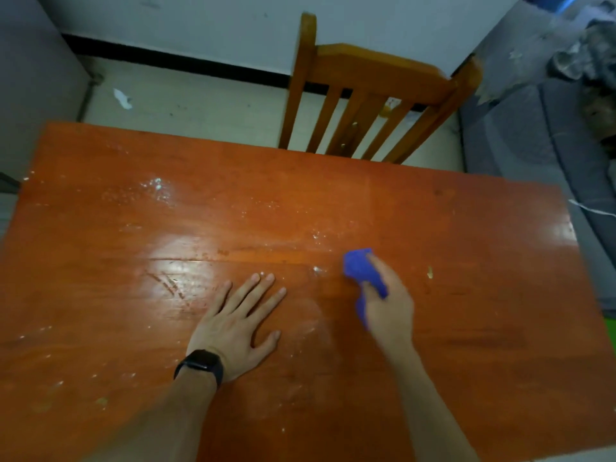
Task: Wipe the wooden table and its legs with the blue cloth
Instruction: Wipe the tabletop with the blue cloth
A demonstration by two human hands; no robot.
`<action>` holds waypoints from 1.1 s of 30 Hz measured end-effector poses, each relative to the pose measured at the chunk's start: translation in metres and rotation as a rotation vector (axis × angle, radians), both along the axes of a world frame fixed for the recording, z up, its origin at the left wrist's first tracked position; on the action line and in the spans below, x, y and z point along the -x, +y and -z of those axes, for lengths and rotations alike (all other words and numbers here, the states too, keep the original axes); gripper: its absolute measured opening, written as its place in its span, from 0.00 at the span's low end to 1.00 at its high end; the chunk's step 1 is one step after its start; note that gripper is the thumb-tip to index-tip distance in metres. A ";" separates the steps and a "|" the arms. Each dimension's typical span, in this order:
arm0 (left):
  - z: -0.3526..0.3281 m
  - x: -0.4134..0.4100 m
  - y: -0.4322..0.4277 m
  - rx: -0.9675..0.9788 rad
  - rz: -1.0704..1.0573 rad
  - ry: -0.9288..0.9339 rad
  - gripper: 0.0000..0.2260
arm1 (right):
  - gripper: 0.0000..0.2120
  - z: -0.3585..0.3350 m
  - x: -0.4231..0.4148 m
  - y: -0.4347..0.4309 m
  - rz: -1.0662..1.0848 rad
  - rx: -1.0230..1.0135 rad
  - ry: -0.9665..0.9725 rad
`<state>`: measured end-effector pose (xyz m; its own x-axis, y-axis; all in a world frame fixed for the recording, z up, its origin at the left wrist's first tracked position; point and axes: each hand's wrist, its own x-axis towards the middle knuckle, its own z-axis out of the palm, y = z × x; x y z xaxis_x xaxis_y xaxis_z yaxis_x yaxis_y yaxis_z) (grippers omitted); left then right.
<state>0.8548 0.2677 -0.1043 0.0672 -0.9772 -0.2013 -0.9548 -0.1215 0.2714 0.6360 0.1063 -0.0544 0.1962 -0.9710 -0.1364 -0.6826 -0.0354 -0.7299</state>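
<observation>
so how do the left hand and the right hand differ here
The left hand lies flat with its fingers straight and spread, holding nothing; the right hand is curled round the blue cloth. The left wrist wears a black watch; the right wrist is bare. The left hand looks sharp, the right hand blurred. Both are down on the wooden table, side by side near its middle.

Blurred: right hand (388, 301), gripping blue cloth (361, 268) right of the tabletop's middle, part of the cloth buried in the fist. Cut off at bottom and left picture edges: wooden table (466, 228) (legs hidden beneath the top). Hidden behind the far edge: chair (366, 71) seat. Too small to identify: yellowish speck (430, 271) toward the right edge.
</observation>
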 end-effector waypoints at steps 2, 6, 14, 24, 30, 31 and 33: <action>0.000 0.000 0.000 0.014 -0.002 0.003 0.32 | 0.22 -0.001 0.025 -0.051 0.246 0.108 0.110; 0.002 -0.001 0.001 0.002 -0.008 0.010 0.32 | 0.24 0.023 0.012 -0.057 0.312 0.161 0.476; -0.002 0.000 0.000 -0.009 -0.015 0.026 0.32 | 0.23 -0.004 -0.054 -0.001 -0.318 -0.202 0.058; -0.002 0.000 -0.002 0.000 -0.014 0.035 0.33 | 0.25 0.009 -0.058 -0.084 0.218 0.100 0.424; -0.002 0.001 -0.002 -0.033 -0.016 0.046 0.34 | 0.23 0.009 -0.086 -0.072 -0.199 -0.037 0.064; -0.003 0.001 -0.003 -0.040 -0.014 0.046 0.34 | 0.23 0.009 -0.082 -0.087 -0.071 0.010 0.061; -0.004 0.003 -0.005 -0.039 -0.005 0.038 0.33 | 0.24 0.007 -0.068 -0.110 0.185 0.114 0.210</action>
